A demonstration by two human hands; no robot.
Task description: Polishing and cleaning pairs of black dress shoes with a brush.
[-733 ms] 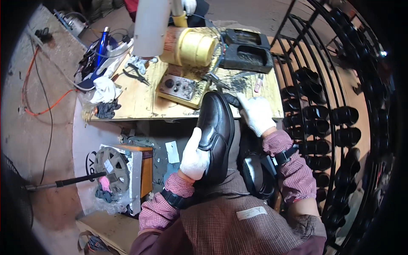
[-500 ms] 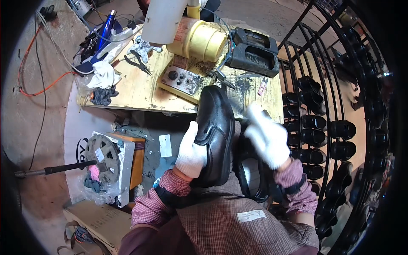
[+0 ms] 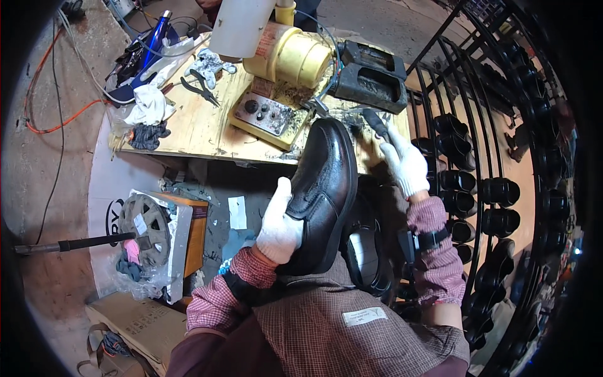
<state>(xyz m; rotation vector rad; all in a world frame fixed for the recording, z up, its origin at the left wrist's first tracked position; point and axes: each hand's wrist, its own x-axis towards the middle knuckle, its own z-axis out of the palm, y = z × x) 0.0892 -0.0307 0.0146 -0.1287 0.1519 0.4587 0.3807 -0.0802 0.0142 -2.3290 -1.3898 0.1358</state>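
My left hand (image 3: 280, 227), in a white glove, grips a black leather slip-on shoe (image 3: 321, 188) by its side, thumb raised along the upper. The shoe is held toe-up above my lap, its toe just in front of the table's edge. My right hand (image 3: 403, 161), also gloved, is closed around a short dark tool (image 3: 375, 122) at the table's front right; its exact kind is unclear. Another black shoe (image 3: 364, 254) lies on my lap beside the held one, opening up, partly hidden.
On the wooden table (image 3: 198, 135) are a control box with knobs (image 3: 264, 115), a yellow cylindrical machine (image 3: 295, 56), pliers (image 3: 200, 92) and a black tray (image 3: 377, 81). Racks of black shoes (image 3: 457, 181) stand at the right. A cardboard box (image 3: 138, 327) sits lower left.
My right hand has moved up from beside the shoe to the table's front right, carrying the dark tool. The held shoe has tilted slightly, its toe shifting right.
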